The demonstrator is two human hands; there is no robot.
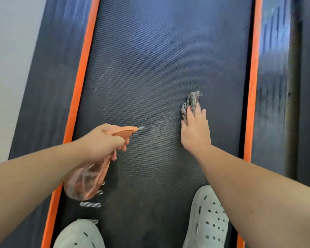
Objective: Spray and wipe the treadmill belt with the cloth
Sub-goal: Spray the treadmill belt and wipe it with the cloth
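Cloth (191, 102): soft, limp (best bunched under palm), pressed on treadmill belt (150, 68) by flat right hand (195, 129); left hand (100, 140) gripping spray bottle (86, 179).

- Worn on the head: a single wide-angle view.
- Aimed forward and steeply down along the treadmill belt (150, 59), with orange edge strips (82, 68) running up both sides of the frame.
- Near enough to show the belt's weave, with shoes (208, 221) at the bottom edge.

Belt (150, 68) matt, fine-textured; cloth (191, 102) frayed fabric; spray bottle (86, 179) translucent orange plastic.
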